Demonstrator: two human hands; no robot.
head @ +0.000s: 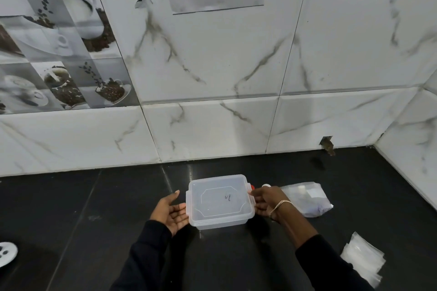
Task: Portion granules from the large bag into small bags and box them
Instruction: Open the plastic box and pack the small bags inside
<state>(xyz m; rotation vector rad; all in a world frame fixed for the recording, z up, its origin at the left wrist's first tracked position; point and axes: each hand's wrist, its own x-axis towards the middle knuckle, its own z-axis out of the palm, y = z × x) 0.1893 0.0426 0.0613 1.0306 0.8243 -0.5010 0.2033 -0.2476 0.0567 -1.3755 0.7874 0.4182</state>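
Clear lidded box (pixel 220 198) on the tabletop (pixel 94 220), left hand (pixel 170 212) flat and open against its side, right hand (pixel 267 198) at the right clip (pixel 248 187), grip unclear: I'd brace left and lift both clips evenly, large bag (pixel 307 198) and small bags (pixel 364 260) waiting on the right.

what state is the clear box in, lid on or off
Lid on: the lid sits flush over the clear box, covering its whole rim. Whether its side clips are latched, cannot tell.
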